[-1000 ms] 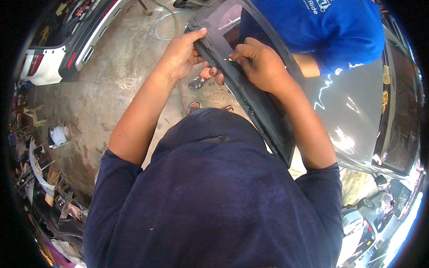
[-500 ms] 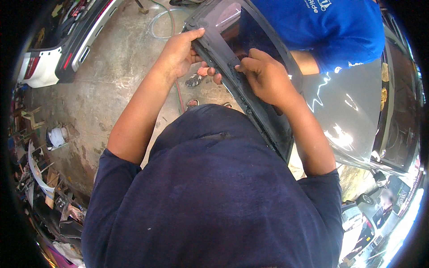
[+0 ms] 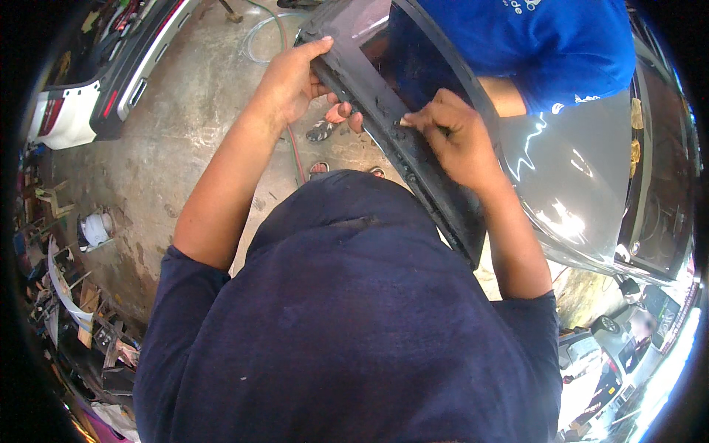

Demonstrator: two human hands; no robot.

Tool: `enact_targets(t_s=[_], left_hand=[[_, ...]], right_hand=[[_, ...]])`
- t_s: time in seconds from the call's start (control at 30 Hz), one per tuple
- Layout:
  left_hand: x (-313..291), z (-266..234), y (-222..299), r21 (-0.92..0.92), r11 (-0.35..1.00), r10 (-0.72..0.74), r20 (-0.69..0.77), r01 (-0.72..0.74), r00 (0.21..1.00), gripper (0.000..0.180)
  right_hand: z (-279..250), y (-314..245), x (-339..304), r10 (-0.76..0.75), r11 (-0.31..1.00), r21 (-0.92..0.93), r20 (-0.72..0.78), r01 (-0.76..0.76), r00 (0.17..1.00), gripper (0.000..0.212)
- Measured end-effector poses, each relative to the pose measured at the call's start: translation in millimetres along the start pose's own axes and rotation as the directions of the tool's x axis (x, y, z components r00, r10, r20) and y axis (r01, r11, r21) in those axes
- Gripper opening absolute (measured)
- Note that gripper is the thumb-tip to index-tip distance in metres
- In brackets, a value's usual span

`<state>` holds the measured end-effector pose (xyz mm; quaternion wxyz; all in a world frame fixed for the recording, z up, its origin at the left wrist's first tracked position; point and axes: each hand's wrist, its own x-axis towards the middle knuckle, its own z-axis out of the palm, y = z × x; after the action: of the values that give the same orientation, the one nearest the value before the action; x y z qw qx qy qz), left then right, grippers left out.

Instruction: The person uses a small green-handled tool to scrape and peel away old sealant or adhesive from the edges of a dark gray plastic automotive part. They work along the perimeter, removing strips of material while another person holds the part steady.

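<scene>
A long black-framed dark glass panel [image 3: 373, 111], which looks like a car window part, slants across the space before me. My left hand [image 3: 284, 85] is closed on its left edge, with the thumb on top and the fingers curled underneath. Just below are fingertips [image 3: 351, 118] gripping the same edge; they seem to be the co-worker's. My right hand [image 3: 461, 140] is pinched over the black border, its fingertips near a row of small dark fittings [image 3: 399, 133]. Whatever lies between those fingertips is too small to make out.
A co-worker in a blue shirt [image 3: 546, 52] stands close at the far right, with an arm behind the panel. A shiny grey car body [image 3: 561, 170] is to the right. Hoses [image 3: 258, 37] lie on the concrete floor. A white car bumper [image 3: 74, 114] stands at left, above scrap parts [image 3: 81, 295].
My right hand has drawn slightly right and nearer to me along the border, still pinched. My left hand and the panel have shifted a little to the left.
</scene>
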<state>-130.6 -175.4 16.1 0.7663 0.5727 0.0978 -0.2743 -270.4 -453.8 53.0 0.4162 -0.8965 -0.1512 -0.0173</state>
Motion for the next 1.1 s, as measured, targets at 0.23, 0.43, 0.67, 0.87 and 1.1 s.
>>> enact_targets(t_s=[0.23,0.43,0.67,0.87,1.1], left_hand=[[-5.7,4.3,9.6,-0.018,1.000,0.023,-0.027,-0.023,0.999,0.035],[1.1,-2.9,5.2,0.013,0.999,0.031,-0.029,-0.031,0.999,0.037],[3.1,0.2,-1.0,-0.013,1.000,0.021,-0.052,-0.022,0.998,0.037],[3.6,-4.3,-0.3,0.007,1.000,0.005,-0.030,-0.005,1.000,0.037],[5.5,-7.7,-2.6,-0.008,1.000,0.008,-0.009,-0.008,1.000,0.036]], right_hand=[[12.5,-6.1,40.7,-0.054,0.979,-0.198,-0.034,0.046,0.998,0.021],[13.7,-7.2,34.9,-0.045,0.957,-0.286,0.047,0.057,0.998,0.017],[7.6,-9.3,14.5,-0.037,0.949,-0.311,0.075,0.059,0.997,0.019],[6.9,-8.0,4.7,-0.060,0.949,-0.304,0.080,0.082,0.995,0.021],[5.3,-8.0,-6.5,-0.081,0.957,-0.275,0.038,0.089,0.996,0.003]])
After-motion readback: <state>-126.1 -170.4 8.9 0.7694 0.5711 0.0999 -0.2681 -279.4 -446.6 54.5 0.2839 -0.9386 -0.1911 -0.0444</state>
